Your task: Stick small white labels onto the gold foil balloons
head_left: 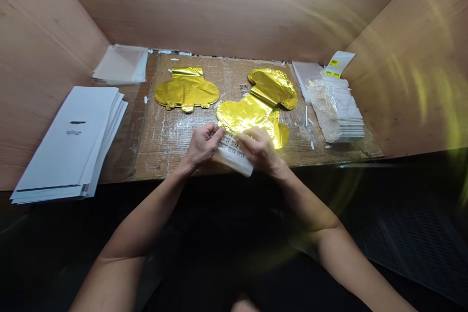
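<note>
Between both hands is a sheet of small printed stickers (pixel 234 148), with rows of CE marks and round red symbols, tilted over the table's front edge. My left hand (pixel 204 145) pinches its upper left side between thumb and fingers. At the upper right side, my right hand (pixel 261 148) is closed on the same sheet, its fingertips partly hidden. Just behind the hands lie shiny gold foil balloons (pixel 237 113), flat and overlapping, with a folded one (pixel 274 85) on top. Farther left rests another folded gold foil balloon (pixel 186 92).
White cards (pixel 69 136) are stacked at left, with clear plastic bags (pixel 122 62) behind them. At right stands a stack of white packets (pixel 349 117) beside bubble-textured wrap (pixel 325 109) and a yellow-labelled card (pixel 340 63). Wooden walls (pixel 226 5) enclose the cardboard-covered table (pixel 161 146).
</note>
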Action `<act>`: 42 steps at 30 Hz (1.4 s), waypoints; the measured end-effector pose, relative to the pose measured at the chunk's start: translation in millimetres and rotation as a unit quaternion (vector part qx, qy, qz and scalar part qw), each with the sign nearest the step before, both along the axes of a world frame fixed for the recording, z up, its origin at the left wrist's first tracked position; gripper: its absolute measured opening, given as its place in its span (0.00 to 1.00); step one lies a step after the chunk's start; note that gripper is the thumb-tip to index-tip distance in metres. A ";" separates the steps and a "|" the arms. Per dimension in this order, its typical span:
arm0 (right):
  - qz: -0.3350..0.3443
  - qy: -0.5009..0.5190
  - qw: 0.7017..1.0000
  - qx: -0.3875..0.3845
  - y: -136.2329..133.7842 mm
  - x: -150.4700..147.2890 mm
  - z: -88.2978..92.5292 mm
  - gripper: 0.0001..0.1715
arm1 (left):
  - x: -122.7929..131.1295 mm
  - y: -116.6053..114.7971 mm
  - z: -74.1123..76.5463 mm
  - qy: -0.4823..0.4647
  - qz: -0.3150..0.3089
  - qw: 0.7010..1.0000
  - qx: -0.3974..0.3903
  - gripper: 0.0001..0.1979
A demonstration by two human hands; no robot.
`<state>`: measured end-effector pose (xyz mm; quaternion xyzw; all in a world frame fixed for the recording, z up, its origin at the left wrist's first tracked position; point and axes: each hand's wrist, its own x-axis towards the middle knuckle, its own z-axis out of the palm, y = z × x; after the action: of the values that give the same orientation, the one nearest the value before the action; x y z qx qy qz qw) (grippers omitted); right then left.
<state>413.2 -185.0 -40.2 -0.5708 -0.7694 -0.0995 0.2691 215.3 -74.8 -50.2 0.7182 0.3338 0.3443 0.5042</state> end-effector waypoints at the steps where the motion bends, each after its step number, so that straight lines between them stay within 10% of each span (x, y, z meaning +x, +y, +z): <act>1: 0.001 -0.014 1.000 0.006 -0.8 0.3 0.3 0.10 | 0.3 -0.2 0.1 -0.001 0.001 1.000 -0.003 0.19; 16: 0.076 0.009 0.996 0.036 -0.4 11.5 -15.1 0.16 | 17.4 14.6 10.3 -0.034 -0.078 0.978 -0.188 0.24; 27: -0.107 0.167 0.978 -0.068 16.1 16.6 -17.3 0.12 | 41.1 63.6 4.1 0.055 -0.218 0.974 -0.012 0.24; 42: -0.138 0.157 0.977 -0.033 43.9 -17.7 -20.5 0.09 | 19.8 63.2 -7.3 0.019 -0.278 0.958 -0.071 0.09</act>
<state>395.4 -141.1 -60.8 -0.6883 -0.6345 -0.0191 0.3511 235.1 -11.6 -57.5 0.7512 0.1548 0.1521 0.6233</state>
